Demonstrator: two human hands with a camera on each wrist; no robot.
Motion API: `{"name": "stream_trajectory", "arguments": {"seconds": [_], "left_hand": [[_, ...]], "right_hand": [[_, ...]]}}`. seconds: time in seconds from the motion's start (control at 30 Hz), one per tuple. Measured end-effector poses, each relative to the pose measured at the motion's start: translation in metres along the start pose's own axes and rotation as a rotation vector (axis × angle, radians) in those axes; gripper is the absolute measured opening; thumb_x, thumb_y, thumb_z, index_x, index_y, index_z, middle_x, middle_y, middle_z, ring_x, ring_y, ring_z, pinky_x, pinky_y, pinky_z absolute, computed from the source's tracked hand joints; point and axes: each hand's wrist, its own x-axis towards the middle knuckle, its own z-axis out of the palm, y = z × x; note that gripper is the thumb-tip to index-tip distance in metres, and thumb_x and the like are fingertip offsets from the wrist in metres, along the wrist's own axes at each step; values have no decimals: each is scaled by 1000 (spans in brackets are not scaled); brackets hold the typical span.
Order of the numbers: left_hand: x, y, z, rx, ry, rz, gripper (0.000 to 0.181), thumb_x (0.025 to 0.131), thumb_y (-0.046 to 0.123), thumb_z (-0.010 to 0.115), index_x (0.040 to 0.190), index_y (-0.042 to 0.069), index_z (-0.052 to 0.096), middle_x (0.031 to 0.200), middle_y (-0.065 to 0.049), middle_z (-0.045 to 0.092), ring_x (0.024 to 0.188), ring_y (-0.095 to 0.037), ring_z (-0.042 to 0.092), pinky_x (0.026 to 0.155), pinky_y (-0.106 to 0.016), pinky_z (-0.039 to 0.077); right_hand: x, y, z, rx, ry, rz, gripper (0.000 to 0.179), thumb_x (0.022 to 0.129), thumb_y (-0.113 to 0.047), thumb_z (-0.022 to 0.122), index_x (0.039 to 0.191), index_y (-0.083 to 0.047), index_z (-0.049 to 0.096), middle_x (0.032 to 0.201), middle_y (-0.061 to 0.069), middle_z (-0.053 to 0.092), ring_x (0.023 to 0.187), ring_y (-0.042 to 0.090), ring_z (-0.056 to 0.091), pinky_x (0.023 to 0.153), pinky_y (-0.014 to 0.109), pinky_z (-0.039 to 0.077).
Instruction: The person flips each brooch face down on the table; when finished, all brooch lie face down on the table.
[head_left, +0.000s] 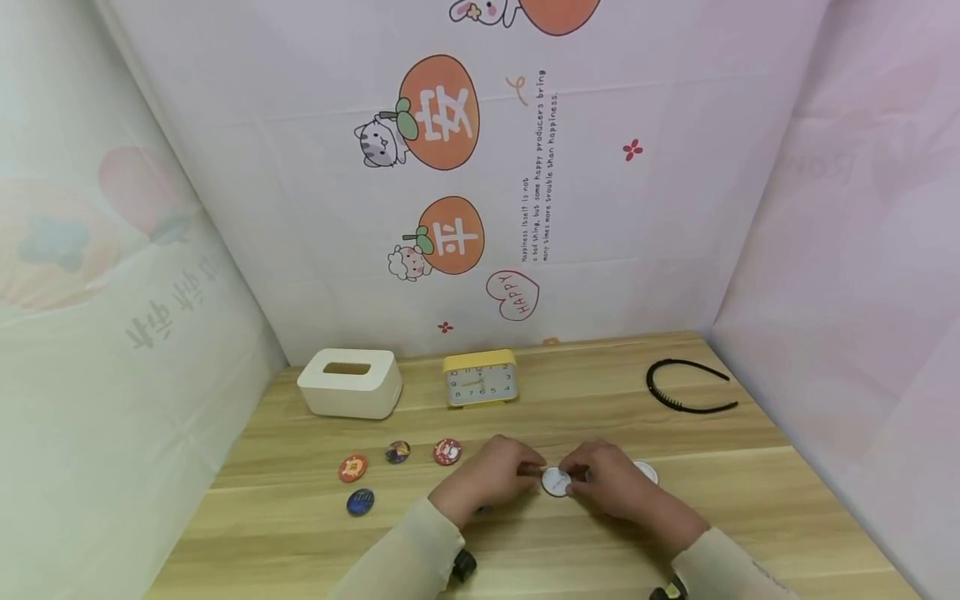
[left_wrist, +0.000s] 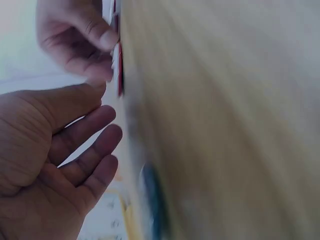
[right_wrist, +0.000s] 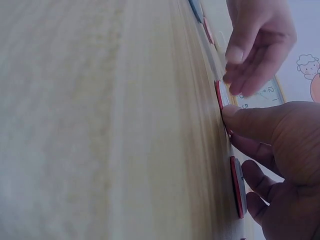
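A round button badge (head_left: 555,482) lies pale side up on the wooden table between the two hands, its red edge showing in the right wrist view. My right hand (head_left: 611,479) pinches its right edge, thumb (right_wrist: 234,114) on top and a finger at the side. Left of it, my left hand (head_left: 501,471) hovers low with fingers loosely bent and parted, fingertips near the rim and nothing held. Another pale-backed badge (right_wrist: 239,187) sits under the right hand's other fingers. Behind the right hand, a white round piece (head_left: 647,472) is partly hidden.
To the left lie several badges: an orange-red one (head_left: 353,467), a dark one (head_left: 397,452), a red one (head_left: 447,451) and a blue one (head_left: 360,502). Farther back stand a white tissue box (head_left: 367,392), a yellow clock (head_left: 482,379) and a black headband (head_left: 663,400). Printed cloth walls enclose the table.
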Motion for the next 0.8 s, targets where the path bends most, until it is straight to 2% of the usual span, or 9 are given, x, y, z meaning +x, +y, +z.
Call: {"name": "stream_trajectory", "arguments": {"seconds": [0.1,0.2,0.3,0.5,0.57,0.67,0.8], "left_hand": [[-13,-8,-11,-39,0,-63,32,100,21,81,132,16,79,130,6,79,117,-8,73,101,-26,59],[-27,-17,-22,-82,-13,-118,41,98,24,84,137,15,76,131,3,78,116,-11,72,100,-29,60],[-43,-26,-31,-100,-41,-148,48,94,23,88,139,14,74,131,2,77,114,-11,70,100,-32,59],[-72,-35,-36,-49,-94,-158,61,82,20,98,137,15,74,129,5,76,115,-10,69,104,-34,58],[-79,-36,-36,-38,-98,-153,60,80,17,98,135,15,75,126,6,75,112,-8,69,102,-33,58],[-84,-38,-33,-48,-83,-141,53,81,11,96,130,15,76,121,6,75,106,-5,68,98,-32,58],[-84,-42,-27,-55,-57,-124,41,86,9,91,125,15,78,114,7,75,98,-2,66,92,-27,58]], "right_hand": [[1,1,2,-23,5,-4,20,89,-16,90,108,-18,84,101,-11,75,96,12,62,83,30,53],[2,1,3,-38,6,-13,19,89,-16,90,107,-17,84,100,-11,76,96,11,62,84,32,55],[2,1,3,-43,4,-16,19,90,-16,90,107,-17,84,101,-11,77,97,11,63,86,35,56],[2,0,2,-29,2,2,19,90,-16,89,108,-16,83,102,-10,78,100,12,65,90,38,57],[2,0,2,-31,-1,8,19,90,-16,89,109,-17,83,103,-11,78,101,12,65,90,38,57],[1,1,2,-36,-2,12,20,90,-16,89,110,-17,84,104,-10,78,102,13,66,91,39,58],[1,1,3,-28,3,5,20,91,-16,89,110,-15,84,104,-10,78,101,14,66,91,38,58]]}}
